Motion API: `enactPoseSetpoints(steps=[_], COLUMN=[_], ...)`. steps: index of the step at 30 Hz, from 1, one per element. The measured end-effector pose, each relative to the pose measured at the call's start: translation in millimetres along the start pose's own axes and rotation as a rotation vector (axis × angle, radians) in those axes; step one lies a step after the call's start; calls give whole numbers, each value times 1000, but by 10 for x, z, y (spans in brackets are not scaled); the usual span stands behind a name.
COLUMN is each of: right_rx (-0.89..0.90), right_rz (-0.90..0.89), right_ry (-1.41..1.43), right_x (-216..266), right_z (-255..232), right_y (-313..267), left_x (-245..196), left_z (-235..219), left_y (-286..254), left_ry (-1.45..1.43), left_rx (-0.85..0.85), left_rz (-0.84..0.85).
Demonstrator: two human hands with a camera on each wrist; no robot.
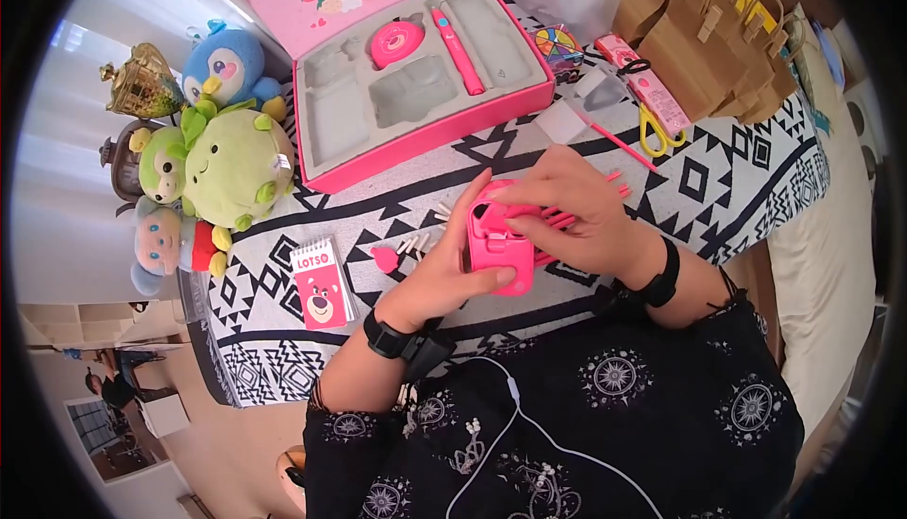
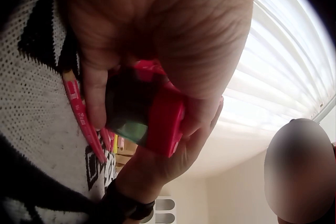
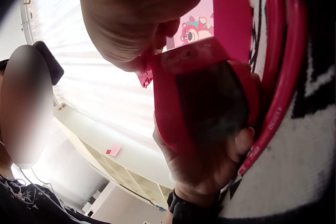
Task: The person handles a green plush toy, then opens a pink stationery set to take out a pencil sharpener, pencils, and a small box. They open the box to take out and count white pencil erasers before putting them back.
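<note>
My left hand (image 1: 439,278) grips a pink pencil sharpener (image 1: 489,255) from the side, its thumb lying across the front. The sharpener has a dark see-through bin (image 3: 212,103), seen from below in the right wrist view. My right hand (image 1: 581,212) bends over its top, thumb and fingertips pinching at the upper part beside a dark opening. Several pink pencils (image 1: 619,186) lie on the patterned cloth under my right hand. In the left wrist view a pencil (image 2: 81,116) lies beside the left fingers. Short white sticks (image 1: 414,243) and a small pink piece (image 1: 384,258) lie left of the sharpener.
An open pink gift box (image 1: 425,132) holds a pink pen-shaped device (image 1: 457,51) and a round pink device (image 1: 397,42). Plush toys (image 1: 236,165) and a spiral notebook (image 1: 321,292) stand left. Yellow-handled scissors (image 1: 657,132) and paper bags (image 1: 709,37) are at right.
</note>
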State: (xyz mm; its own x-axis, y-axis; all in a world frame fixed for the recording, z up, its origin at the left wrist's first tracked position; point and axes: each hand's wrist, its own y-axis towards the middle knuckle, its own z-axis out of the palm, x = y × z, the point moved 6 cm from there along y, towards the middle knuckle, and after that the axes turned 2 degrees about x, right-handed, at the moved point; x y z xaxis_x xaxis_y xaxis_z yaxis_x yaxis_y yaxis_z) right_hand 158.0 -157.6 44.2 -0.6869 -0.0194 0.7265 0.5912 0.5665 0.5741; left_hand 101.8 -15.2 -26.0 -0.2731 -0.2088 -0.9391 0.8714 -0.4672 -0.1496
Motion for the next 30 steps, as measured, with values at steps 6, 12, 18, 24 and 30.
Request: enactPoseSetpoints(steps=[6,12,18,24,30], right_rx=[-2,26,90,84,63], right_rz=[-184,-201,-170,-153,-157], right_ry=[-265,-266,-190,-186,-187], right_x=[121,73,51,37,64], right_z=[59,125,166,170,160], right_y=[29,23,-15,-26,0], left_x=[36,53,51,50,8], left_z=[-7,-6,-18,-22,7], left_y=[6,-6,-13,-13,5], left_ry=[-42,-12,18,42,23], left_rx=[-6,15,-9,-10,-14], left_rz=[3,-8,-17,-4,-1])
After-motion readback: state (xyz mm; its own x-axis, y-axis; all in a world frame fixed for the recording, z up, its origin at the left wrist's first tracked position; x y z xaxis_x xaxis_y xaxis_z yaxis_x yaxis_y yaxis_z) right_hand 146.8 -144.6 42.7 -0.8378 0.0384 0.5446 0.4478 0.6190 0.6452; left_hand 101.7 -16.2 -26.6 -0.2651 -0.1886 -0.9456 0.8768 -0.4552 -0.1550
